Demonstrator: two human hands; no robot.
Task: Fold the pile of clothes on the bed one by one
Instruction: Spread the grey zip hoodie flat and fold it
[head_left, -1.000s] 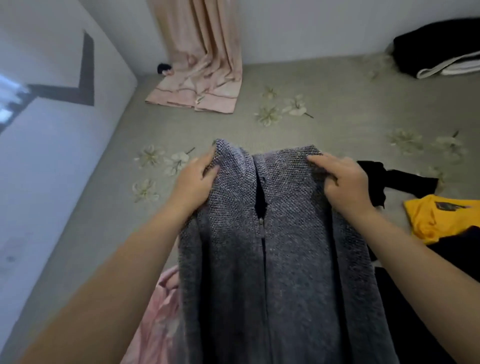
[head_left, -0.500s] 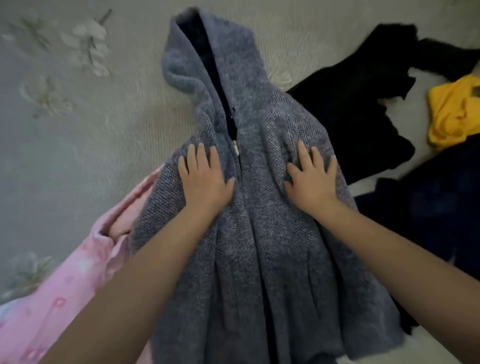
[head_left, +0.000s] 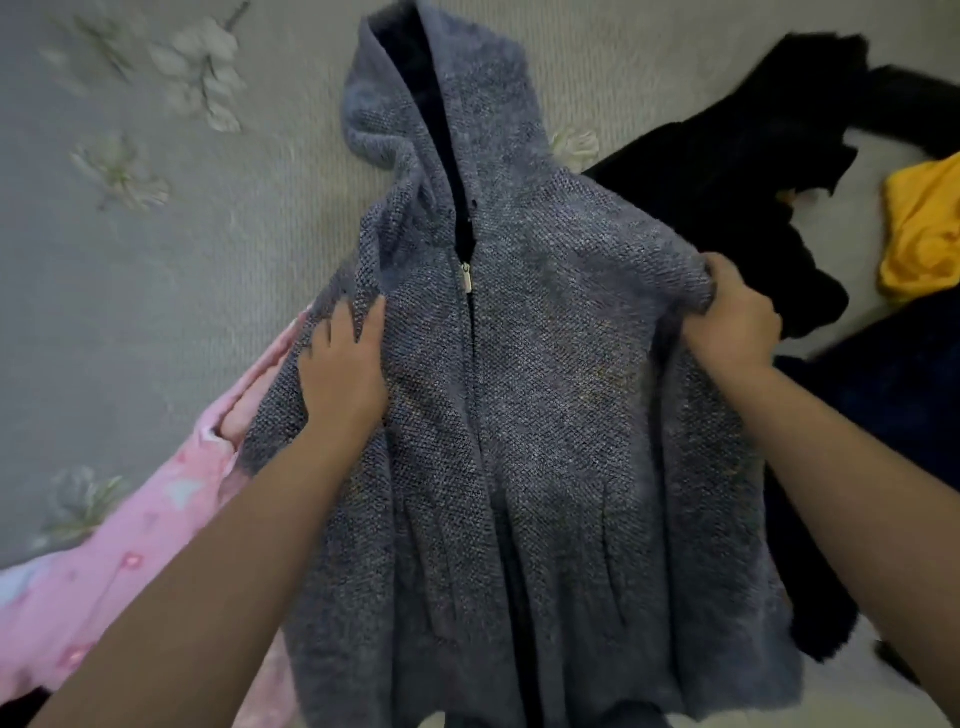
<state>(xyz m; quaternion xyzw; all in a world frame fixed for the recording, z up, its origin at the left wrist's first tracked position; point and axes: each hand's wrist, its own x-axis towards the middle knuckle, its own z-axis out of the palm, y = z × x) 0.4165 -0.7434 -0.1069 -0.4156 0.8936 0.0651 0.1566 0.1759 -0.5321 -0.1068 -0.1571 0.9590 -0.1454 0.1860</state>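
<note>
Lower left of the frame: a pink garment (head_left: 104, 561) lies on the bed (head_left: 156, 291), its upper edge running under the left side of the grey hooded jacket (head_left: 519, 415). Risk: any pull on that side of the jacket may drag the pink piece along and disturb it, since the two overlap.

Centre left: the left hand (head_left: 343, 364) rests on the jacket's left shoulder area. Its grip appears spread, fingers laid on the knit and reaching toward the edge; motion blur prevents a firmer reading of the fingertips. Risk: a flat hand holds only by friction, and the loose knit may slide beneath it, leaving the left side bunched.

Centre: the jacket lies front up on the bed, hood toward the top of the frame, zipper (head_left: 466, 283) closed to the chest. The body shows vertical ridges in its lower half. Risk: folding over these ridges would set creases into an uneven bundle.

Centre right: the right hand (head_left: 732, 322) pinches the jacket's right shoulder edge, cloth gathered between thumb and fingers. Risk: an uneven pull against the flat left hand could skew the zipper line off centre.

Right of the frame: a black garment (head_left: 727, 208) lies partly under the jacket's right edge, with a yellow garment (head_left: 919, 234) beyond and a dark blue garment (head_left: 893, 395) below it. Risk: the black cloth may be caught in the fold.
</note>
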